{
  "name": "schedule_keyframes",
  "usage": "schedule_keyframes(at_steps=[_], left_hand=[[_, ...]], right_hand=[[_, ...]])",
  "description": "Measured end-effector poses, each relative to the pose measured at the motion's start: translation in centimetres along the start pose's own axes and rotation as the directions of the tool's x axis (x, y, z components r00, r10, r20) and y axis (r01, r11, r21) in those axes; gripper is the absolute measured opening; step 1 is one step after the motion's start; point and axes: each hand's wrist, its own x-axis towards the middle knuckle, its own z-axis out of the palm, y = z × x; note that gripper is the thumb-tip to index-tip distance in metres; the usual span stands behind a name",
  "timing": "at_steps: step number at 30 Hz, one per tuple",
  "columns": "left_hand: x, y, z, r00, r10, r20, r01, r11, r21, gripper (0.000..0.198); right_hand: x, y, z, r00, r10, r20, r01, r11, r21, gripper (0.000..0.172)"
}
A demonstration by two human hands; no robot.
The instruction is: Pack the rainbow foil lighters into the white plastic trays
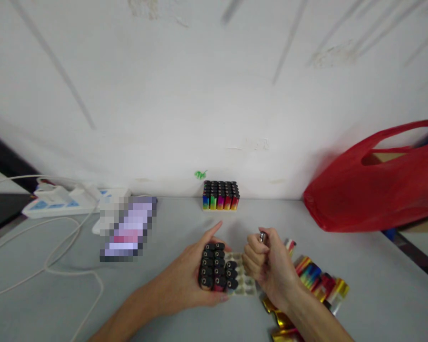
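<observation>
My left hand (178,273) is wrapped round the left side of a pale moulded tray (248,286), thumb raised at the back. Black-topped lighters (207,270) stand upright in the tray's left columns, and several pockets on its right side show bare. My right hand (266,261) is closed in a fist just right of the tray. A lighter with a shiny metal tip (262,236) pokes out at the top of that fist; its body is hidden by the fingers. Loose lighters in metallic colours (310,273) lie beside and beneath my right forearm.
A full block of rainbow lighters (221,195) stands against the wall. To the left are a phone (130,230), a white power strip (64,202) and white cables (62,270) on the grey table (157,323). A red plastic bag (378,190) stands at the right.
</observation>
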Motion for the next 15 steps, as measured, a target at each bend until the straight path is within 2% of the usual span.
schedule_keyframes(at_steps=[5, 10, 12, 15], left_hand=[[-0.03, 0.12, -0.06, 1.0, -0.01, 0.009, 0.01, 0.999, -0.031, 0.133], [-0.01, 0.08, -0.05, 1.0, -0.007, 0.002, 0.007, 1.0, -0.017, 0.133], [0.01, 0.0, -0.06, 1.0, -0.003, 0.0, 0.003, 1.0, -0.001, 0.132], [0.05, -0.05, -0.1, 1.0, -0.001, 0.017, 0.002, 1.0, -0.02, 0.131]], right_hand=[[-0.32, -0.02, 0.14, 0.999, -0.036, -0.018, 0.036, 0.999, -0.021, 0.054], [-0.43, -0.16, 0.74, 0.998, -0.068, -0.004, 0.068, 0.997, -0.033, 0.063], [-0.37, 0.04, 0.89, 0.996, -0.085, -0.025, 0.083, 0.992, -0.094, 0.058], [-0.34, 0.5, 0.98, 0.969, -0.239, -0.055, 0.213, 0.931, -0.297, 0.045]])
